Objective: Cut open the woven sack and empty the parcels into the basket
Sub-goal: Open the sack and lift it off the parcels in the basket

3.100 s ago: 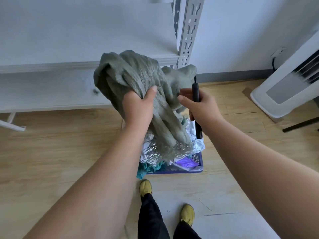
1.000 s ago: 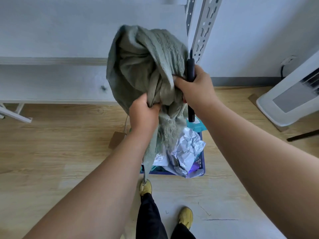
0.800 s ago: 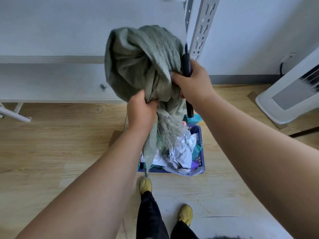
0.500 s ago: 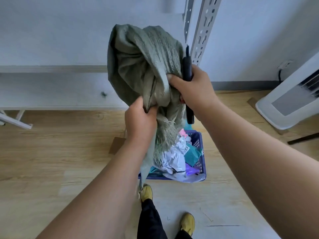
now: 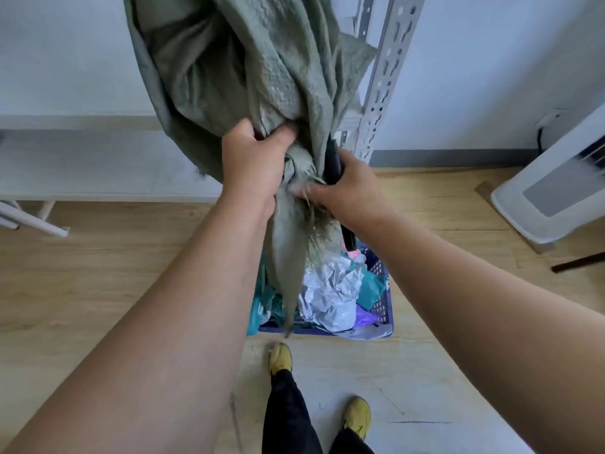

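Observation:
The grey-green woven sack (image 5: 235, 70) hangs upside down, bunched, above the blue basket (image 5: 386, 299) on the floor. My left hand (image 5: 253, 158) grips a fistful of the sack's gathered cloth. Just to its right, my right hand (image 5: 347, 188) holds a black-handled cutter (image 5: 332, 162) and also pinches the frayed sack edge. The sack's loose tail (image 5: 288, 267) dangles into the basket. White, teal and purple parcels (image 5: 330, 290) lie heaped in the basket.
A white metal shelf upright (image 5: 383, 80) stands right behind the sack, with a low shelf board (image 5: 82, 165) to the left. A white appliance (image 5: 553, 191) sits at the right. My yellow shoes (image 5: 281, 357) stand just in front of the basket.
The sack has been lifted higher and now fills the top of the view. My right hand has dropped lower on the sack, close beside my left. The parcels have settled in the basket.

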Available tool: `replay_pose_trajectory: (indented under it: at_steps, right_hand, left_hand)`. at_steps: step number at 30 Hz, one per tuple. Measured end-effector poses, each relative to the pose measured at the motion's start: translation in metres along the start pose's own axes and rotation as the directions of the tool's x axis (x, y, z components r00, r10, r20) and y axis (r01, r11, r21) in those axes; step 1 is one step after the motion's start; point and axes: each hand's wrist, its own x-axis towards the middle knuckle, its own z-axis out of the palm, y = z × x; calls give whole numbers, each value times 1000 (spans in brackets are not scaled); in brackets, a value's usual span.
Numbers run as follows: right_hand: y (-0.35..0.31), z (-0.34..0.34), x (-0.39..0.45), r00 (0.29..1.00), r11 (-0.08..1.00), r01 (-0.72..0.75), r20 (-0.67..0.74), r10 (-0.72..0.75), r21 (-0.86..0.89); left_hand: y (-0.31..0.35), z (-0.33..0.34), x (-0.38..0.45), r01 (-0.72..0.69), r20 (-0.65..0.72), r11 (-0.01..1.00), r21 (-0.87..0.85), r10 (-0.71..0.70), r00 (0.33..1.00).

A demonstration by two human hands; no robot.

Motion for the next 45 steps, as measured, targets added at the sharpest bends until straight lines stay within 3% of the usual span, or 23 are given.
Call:
replay_pose_trajectory:
  at_steps: [3,5,9,18,22,26,29,34,39,42,45]
  right_hand:
    - [-11,-7,9,974,999,18,-228,-11,29]
    - [-23,-13,12,952,995,92,-297,-78,31]
    - [-37,-20,15,965,989,148,-213,-151,-29]
    - [-66,-34,9,958,948,273,-141,-251,166]
    - [-82,-38,3,948,922,318,-69,-310,220]
    - [-96,-45,6,914,891,403,-134,-382,209]
    - [-87,-42,9,945,945,322,-82,-317,60]
    - [-66,-46,8,965,964,257,-76,-252,65]
    - [-39,-40,0,986,990,137,96,-133,-33]
    - [-23,-32,-4,988,993,85,139,-73,-81]
    - [-9,-19,-6,993,997,9,117,0,-79]
  left_hand:
    - [4,-1,-6,-53,159,990,-134,74,985]
    - [3,-5,-8,-137,239,983,-125,163,957]
    - [-15,-9,-14,-211,272,956,205,152,950]
    - [-26,-9,-18,-190,316,947,257,104,943]
    - [-2,1,-17,-225,128,915,335,193,973]
    - [13,9,-14,-325,-7,904,277,340,940]
    - [3,9,-12,-244,-32,901,357,273,961]
    - [1,0,-8,-225,-192,911,345,304,933]
    - [5,-3,-14,-193,-227,920,342,281,933]
    - [4,-19,-26,-252,-211,873,417,363,908]
    - [-9,-59,-35,-180,-269,807,563,384,883]
